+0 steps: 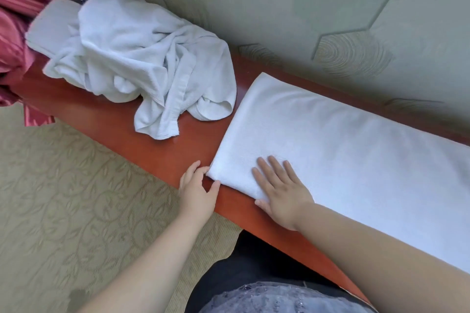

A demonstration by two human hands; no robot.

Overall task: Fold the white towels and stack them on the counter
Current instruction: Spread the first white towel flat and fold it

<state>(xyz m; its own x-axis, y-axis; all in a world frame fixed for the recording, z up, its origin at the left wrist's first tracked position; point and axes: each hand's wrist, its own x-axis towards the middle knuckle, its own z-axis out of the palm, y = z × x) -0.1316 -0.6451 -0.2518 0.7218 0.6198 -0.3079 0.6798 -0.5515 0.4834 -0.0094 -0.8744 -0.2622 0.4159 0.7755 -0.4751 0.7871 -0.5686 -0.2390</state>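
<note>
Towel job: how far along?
Done: no clear stack yet. In hand: one towel flat on the counter, right hand pressing it, left hand pinching its corner. Left: fold it, then the crumpled pile.

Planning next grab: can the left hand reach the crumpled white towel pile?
Probably yes: left hand, pinching the flat white towel's corner, has only bare reddish counter between it and that pile.
</note>
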